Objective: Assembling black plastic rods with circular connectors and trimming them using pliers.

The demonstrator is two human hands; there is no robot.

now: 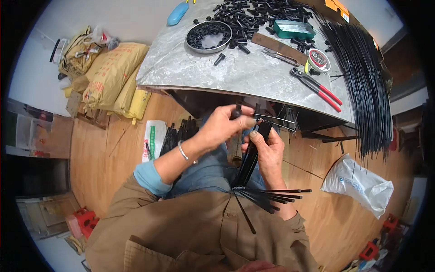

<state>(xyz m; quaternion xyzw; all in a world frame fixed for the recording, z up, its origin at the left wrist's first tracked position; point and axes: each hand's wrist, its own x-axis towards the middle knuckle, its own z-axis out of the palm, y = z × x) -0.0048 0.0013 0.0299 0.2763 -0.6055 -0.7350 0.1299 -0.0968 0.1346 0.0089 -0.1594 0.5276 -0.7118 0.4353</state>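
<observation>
In front of my lap stands what looks like an umbrella frame [252, 159], a bundle of slim black ribs. My right hand [270, 154] is closed around its upper part, thumb pressed on the front. Several black rods [283, 196] fan out from its lower end, against my jacket. My left hand [223, 126] is closed, its fingers at the frame's top and somewhat blurred. A small black cylindrical piece [237, 111] is within its fingers. A thin silvery wire [283, 120] sticks out to the right from the frame's top; whether the left fingertips touch it, I cannot tell.
On the grey table [181, 68] lie a heap of black plastic pieces [244, 18], a round metal dish [209, 37], red-handled pliers [317, 90], and a green box [294, 29]. Long black rods [362, 77] overhang its right edge. A white sack [358, 185] and yellow sacks [111, 81] stand on the floor.
</observation>
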